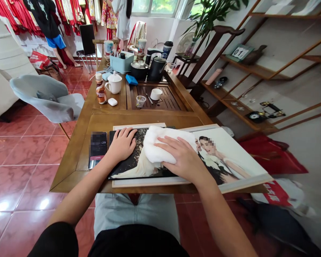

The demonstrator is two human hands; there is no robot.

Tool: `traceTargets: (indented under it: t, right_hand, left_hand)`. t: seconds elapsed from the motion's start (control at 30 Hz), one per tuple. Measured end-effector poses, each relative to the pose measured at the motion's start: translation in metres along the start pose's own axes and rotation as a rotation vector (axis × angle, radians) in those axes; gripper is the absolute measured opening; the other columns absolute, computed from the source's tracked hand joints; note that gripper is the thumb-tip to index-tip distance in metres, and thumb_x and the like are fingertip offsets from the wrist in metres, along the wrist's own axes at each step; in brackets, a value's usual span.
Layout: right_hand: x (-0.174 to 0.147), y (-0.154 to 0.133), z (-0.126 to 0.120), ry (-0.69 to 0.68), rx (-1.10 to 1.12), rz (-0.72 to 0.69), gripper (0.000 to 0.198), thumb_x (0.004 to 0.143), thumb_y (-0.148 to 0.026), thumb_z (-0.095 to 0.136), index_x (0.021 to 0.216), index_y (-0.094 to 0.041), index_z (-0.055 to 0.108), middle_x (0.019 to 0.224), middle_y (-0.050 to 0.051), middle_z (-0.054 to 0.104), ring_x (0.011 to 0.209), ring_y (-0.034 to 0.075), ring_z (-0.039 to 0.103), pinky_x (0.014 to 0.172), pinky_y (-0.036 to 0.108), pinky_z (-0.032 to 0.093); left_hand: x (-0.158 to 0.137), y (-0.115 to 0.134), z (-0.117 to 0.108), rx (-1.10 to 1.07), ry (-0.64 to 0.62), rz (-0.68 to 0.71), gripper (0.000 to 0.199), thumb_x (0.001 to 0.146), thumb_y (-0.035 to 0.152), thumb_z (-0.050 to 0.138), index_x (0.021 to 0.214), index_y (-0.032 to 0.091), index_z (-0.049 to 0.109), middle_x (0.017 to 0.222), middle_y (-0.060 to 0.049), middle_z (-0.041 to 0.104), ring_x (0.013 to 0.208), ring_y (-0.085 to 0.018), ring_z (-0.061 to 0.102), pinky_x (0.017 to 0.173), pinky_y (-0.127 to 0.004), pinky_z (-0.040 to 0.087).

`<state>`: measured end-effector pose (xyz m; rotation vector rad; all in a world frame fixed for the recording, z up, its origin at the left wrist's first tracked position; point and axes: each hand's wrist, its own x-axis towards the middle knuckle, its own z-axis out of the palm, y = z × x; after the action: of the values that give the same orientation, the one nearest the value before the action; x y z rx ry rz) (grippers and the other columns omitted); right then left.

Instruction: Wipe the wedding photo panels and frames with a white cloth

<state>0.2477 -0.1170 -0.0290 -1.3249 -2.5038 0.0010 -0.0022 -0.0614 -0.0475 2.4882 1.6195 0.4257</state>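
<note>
A dark photo album (125, 157), its picture showing a pale trailing dress, lies flat near the table's front edge. My left hand (123, 144) rests palm down on its upper left part, fingers stretched out and holding nothing. A thick, folded white cloth (152, 146) covers the album's right part. My right hand (183, 157) grips this cloth from above, fingers and thumb spread over it and pressing it down. Beside it, partly hidden by the cloth and hand, lies a large framed photo (232, 153) of two people. A phone (97, 150) lies left of the album.
Further back on the wooden table (80, 139) stand a drink bottle (101, 89), a lidded white mug (114, 82), a small plastic cup (140, 101), a white bowl (156, 94) and a kettle (157, 69). A grey chair (48, 96) stands left, wooden shelves right. Two people are at the back.
</note>
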Motion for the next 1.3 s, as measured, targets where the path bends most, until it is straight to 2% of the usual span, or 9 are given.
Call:
traceTargets:
  t: [0.27,0.57,0.83,1.13,1.3]
  right_hand:
    - [0.008,-0.017,0.005,-0.034,0.023,-0.026,0.055,0.083,-0.026,0.062,0.138,-0.026,0.061,0.152,0.007,0.056,0.143,0.033,0.048,0.120,0.059,0.031]
    - [0.002,0.005,0.001,0.027,-0.018,0.104,0.047,0.090,-0.034,0.060,0.136,-0.025,0.062,0.150,0.008,0.059,0.140,0.033,0.051,0.117,0.059,0.034]
    - [0.012,-0.022,0.005,-0.044,0.055,-0.026,0.052,0.084,-0.027,0.062,0.136,-0.026,0.062,0.153,0.006,0.056,0.142,0.032,0.049,0.120,0.059,0.030]
    - [0.008,0.014,0.004,0.057,-0.039,0.173,0.045,0.093,-0.038,0.056,0.135,-0.025,0.063,0.146,0.009,0.062,0.137,0.034,0.053,0.115,0.059,0.035]
    - [0.023,-0.007,0.008,-0.026,-0.027,0.106,0.047,0.093,-0.038,0.057,0.138,-0.024,0.061,0.151,0.009,0.057,0.141,0.035,0.049,0.117,0.059,0.033]
  left_hand:
    - [-0.001,-0.002,0.001,-0.009,0.021,0.006,0.044,0.104,0.029,0.036,0.146,0.023,0.049,0.155,-0.008,0.051,0.145,-0.026,0.044,0.126,-0.051,0.026]
    - [0.000,0.000,-0.002,-0.010,0.005,-0.002,0.044,0.104,0.028,0.036,0.146,0.023,0.049,0.155,-0.008,0.051,0.145,-0.026,0.044,0.126,-0.051,0.026]
    - [0.000,-0.001,-0.001,-0.010,0.000,0.003,0.043,0.105,0.029,0.036,0.146,0.023,0.050,0.155,-0.008,0.051,0.145,-0.025,0.043,0.126,-0.051,0.026]
    - [-0.001,0.001,-0.002,-0.015,-0.003,0.000,0.045,0.105,0.027,0.034,0.146,0.022,0.049,0.155,-0.008,0.051,0.145,-0.026,0.044,0.126,-0.051,0.026]
    - [0.000,0.000,0.000,-0.016,0.009,0.004,0.044,0.104,0.028,0.036,0.146,0.024,0.049,0.155,-0.008,0.051,0.144,-0.026,0.044,0.125,-0.053,0.026]
